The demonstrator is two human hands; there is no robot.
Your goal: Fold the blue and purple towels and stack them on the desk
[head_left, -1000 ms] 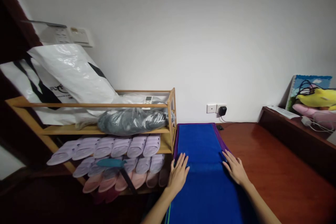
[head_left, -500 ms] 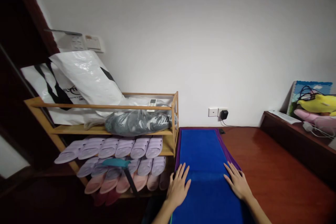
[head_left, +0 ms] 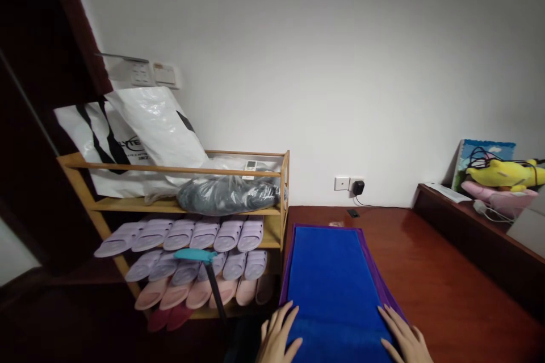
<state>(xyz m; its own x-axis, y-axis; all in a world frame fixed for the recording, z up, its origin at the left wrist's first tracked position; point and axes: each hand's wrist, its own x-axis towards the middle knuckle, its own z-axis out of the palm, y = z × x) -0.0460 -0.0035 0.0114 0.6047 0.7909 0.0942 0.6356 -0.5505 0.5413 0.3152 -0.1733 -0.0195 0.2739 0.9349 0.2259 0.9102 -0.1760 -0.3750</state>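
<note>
I see the cloth [head_left: 332, 278] lying along the left edge of the surface [head_left: 451, 295], short of its far edge, with the wall [head_left: 323, 68] behind. My left hand [head_left: 277, 336] rests at the cloth's left edge, my right hand [head_left: 405, 341] at its right. Left of the surface stands a rack [head_left: 183, 169]: a bag [head_left: 162, 125] toward its top shelf's left end, a bundle [head_left: 230, 195] toward the right, slippers [head_left: 204, 232] below. Along the surface's right edge, a ledge [head_left: 468, 232] carries a plush toy [head_left: 502, 174].

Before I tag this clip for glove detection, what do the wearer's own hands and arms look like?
The left hand and right hand both look bare, with slender fingers; no glove, ring or marking shows. The forearms fall below the picture's edge, so sleeves cannot be told.
</note>
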